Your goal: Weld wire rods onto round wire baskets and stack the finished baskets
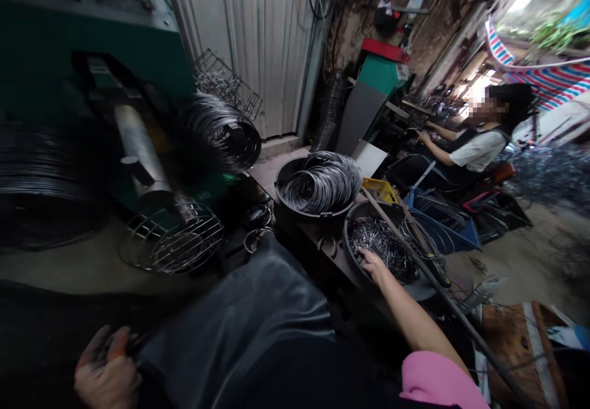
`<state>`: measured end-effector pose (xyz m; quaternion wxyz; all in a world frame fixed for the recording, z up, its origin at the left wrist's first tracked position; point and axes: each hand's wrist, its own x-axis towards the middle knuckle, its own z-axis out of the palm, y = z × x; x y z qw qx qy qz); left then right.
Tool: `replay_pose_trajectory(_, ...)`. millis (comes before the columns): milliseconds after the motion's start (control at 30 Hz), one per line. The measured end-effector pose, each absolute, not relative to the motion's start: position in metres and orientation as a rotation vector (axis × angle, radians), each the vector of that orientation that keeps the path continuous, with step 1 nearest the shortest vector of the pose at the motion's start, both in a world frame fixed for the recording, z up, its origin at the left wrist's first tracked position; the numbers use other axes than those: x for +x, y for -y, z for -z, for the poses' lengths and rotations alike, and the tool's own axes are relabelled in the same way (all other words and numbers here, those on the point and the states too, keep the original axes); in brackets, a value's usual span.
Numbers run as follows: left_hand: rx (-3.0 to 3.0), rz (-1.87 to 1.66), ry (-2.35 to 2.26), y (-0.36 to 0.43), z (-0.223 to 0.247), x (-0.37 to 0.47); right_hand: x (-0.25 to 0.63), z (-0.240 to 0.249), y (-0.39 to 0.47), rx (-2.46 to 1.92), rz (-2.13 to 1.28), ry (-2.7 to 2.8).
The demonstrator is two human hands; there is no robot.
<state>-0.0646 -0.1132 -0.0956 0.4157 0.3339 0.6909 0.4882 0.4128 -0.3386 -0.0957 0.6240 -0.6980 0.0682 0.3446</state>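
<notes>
My right hand [371, 264] reaches over the near rim of a dark basin [349, 255]. Its fingers point at a heap of short metal wire pieces [380, 240] inside; no piece shows clearly in its grasp. Low at the left, my left hand [108, 369] hovers by my dark apron [244, 304]. Its fingers are bent and apart, with darkened tips and nothing visible between them. Left of centre, a round wire basket-like frame [184, 243] sits below a metal cylinder [136, 145] on a green machine [37, 46].
Wire rings [322, 182] fill a second basin. More ring bundles [225, 132] hang by the machine. A long rod [428, 271] slants across the wire-piece basin. A co-worker [479, 145] sits at the right by a green-and-red machine [380, 74]. A brown box [516, 347] stands lower right.
</notes>
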Motion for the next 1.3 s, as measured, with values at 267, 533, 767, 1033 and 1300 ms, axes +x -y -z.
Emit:
replay_pose_trajectory(267, 0.801, -1.338, -1.616, 0.110, 0.104, -0.066, 0.426, 0.066, 0.335, -1.450, -0.588, -0.066)
replay_pose_trajectory(533, 0.820, -1.305, -1.600, 0.093, 0.126, -0.065, 0.351, 0.073, 0.247, -1.277, -0.774, 0.422)
replay_pose_trajectory(767, 0.904, -1.312, -1.570, 0.089, 0.142, -0.073, 0.272, 0.113, 0.205, -1.462, -0.919, 0.963)
replay_pose_trajectory(1033, 1.023, -1.263, -1.519, 0.075, 0.129, -0.062, 0.265, 0.134, 0.210, -1.639, -0.893, 1.027)
replay_pose_trajectory(1300, 1.375, -1.177, -1.388, 0.015, 0.075, -0.032, 0.302, 0.152, 0.189, -1.370, -1.116, 0.288)
